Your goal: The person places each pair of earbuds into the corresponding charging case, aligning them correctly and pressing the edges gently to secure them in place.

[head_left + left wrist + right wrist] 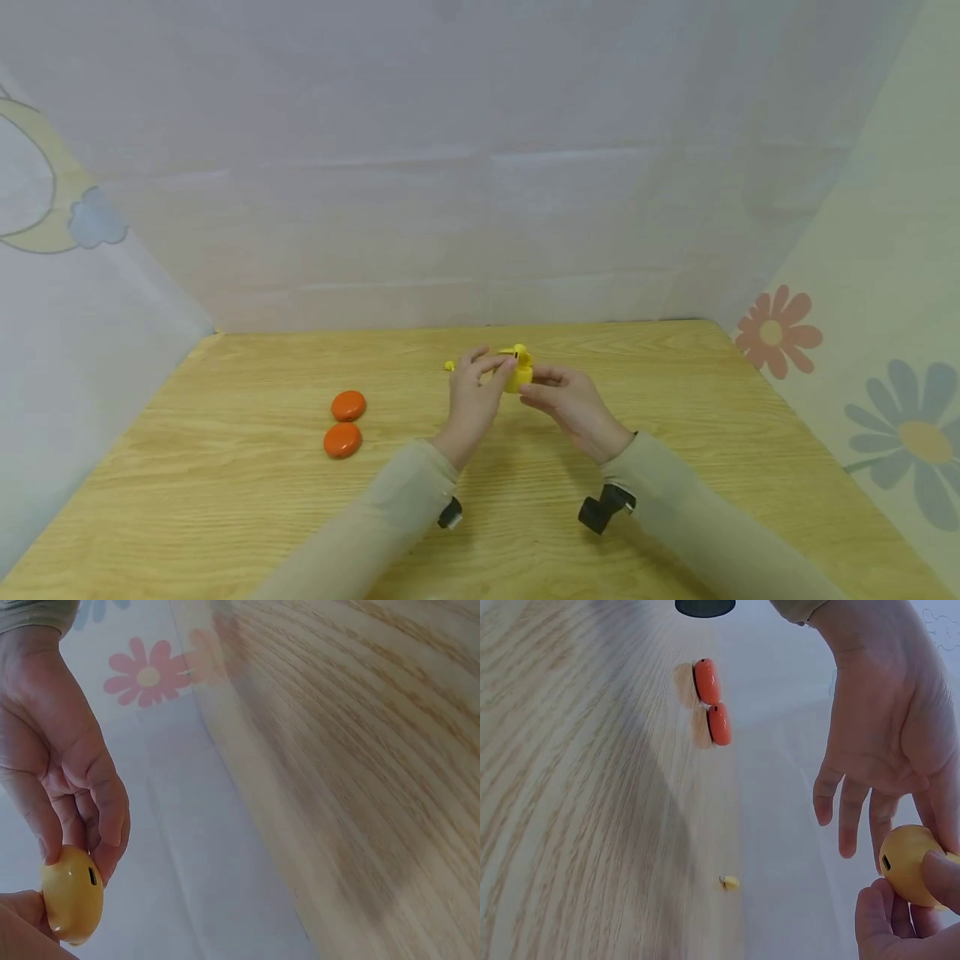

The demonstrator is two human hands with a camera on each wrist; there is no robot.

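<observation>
A yellow earbud case (517,382) with its lid tipped up is held above the table between both hands. My left hand (474,398) pinches it from the left, the thumb at the lid side. From the right, my right hand (573,407) grips the case body with thumb and fingers. The left wrist view shows the dark port slot on the underside of the case (73,896); the right hand (64,742) reaches down to it there. A small yellow earbud (449,366) lies on the table beyond the left hand. The case's inside is mostly hidden by fingers.
Two round orange cases (348,406) (342,440) lie close together on the wooden table (225,500), left of the left hand. Cloth walls (480,242) stand behind and at both sides. Each wrist wears a black camera mount (606,507).
</observation>
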